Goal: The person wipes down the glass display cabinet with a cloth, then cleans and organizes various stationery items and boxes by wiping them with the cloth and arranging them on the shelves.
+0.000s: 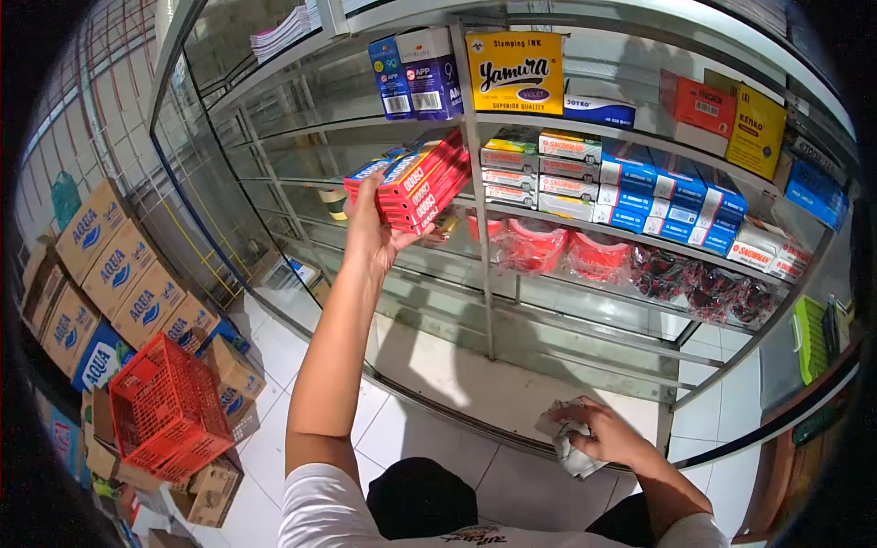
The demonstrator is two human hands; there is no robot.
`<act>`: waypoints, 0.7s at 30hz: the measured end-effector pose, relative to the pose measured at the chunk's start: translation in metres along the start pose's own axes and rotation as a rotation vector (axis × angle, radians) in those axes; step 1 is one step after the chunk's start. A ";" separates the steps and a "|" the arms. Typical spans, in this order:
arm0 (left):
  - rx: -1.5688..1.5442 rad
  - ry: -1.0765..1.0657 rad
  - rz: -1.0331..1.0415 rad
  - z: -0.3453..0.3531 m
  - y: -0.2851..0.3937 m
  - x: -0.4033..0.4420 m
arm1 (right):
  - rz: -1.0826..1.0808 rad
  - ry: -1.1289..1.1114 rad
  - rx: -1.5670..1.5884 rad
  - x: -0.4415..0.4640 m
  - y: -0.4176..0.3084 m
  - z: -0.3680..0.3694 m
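Observation:
My left hand [370, 228] is stretched out to the shelves and wrapped round a stack of small red boxes [420, 187] with white lettering and blue on top. The stack is tilted, beside the upright metal post of the glass display cabinet [482, 274]. Low on the right, my right hand [607, 434] is closed on a crumpled pale cloth [574, 447], close to the cabinet's lower front edge. Part of the cloth is hidden under the fingers.
Right of the post stand Snowman boxes [571, 146], blue boxes [671, 196] and red tape dispensers in plastic [598, 256]. Above is a yellow Yamura ink box [514, 73]. On the left floor are a red crate [169, 411] and stacked Aqua cartons [114, 265].

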State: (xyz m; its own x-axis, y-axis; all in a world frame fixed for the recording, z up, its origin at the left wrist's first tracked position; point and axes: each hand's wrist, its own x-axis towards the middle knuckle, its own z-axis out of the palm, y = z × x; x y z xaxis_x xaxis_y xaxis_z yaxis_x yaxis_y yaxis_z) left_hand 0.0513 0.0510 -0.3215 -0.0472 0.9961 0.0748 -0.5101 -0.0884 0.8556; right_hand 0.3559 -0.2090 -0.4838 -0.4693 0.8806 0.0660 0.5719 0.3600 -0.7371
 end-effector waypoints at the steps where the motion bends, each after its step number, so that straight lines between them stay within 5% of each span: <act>1: 0.006 -0.002 0.000 -0.001 0.001 0.001 | -0.001 0.003 0.005 0.001 0.001 0.003; 18: 0.009 -0.065 0.120 -0.018 -0.003 -0.007 | -0.012 0.008 -0.052 0.005 0.004 0.003; 21: -0.021 0.082 0.203 -0.040 -0.013 -0.036 | -0.001 0.006 -0.069 -0.003 0.011 0.005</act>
State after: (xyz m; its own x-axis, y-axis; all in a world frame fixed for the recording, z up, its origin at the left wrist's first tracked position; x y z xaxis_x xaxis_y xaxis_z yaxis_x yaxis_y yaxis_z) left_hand 0.0252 0.0164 -0.3562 -0.2202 0.9544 0.2018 -0.5005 -0.2881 0.8164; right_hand 0.3607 -0.2091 -0.4958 -0.4661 0.8819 0.0707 0.6162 0.3810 -0.6893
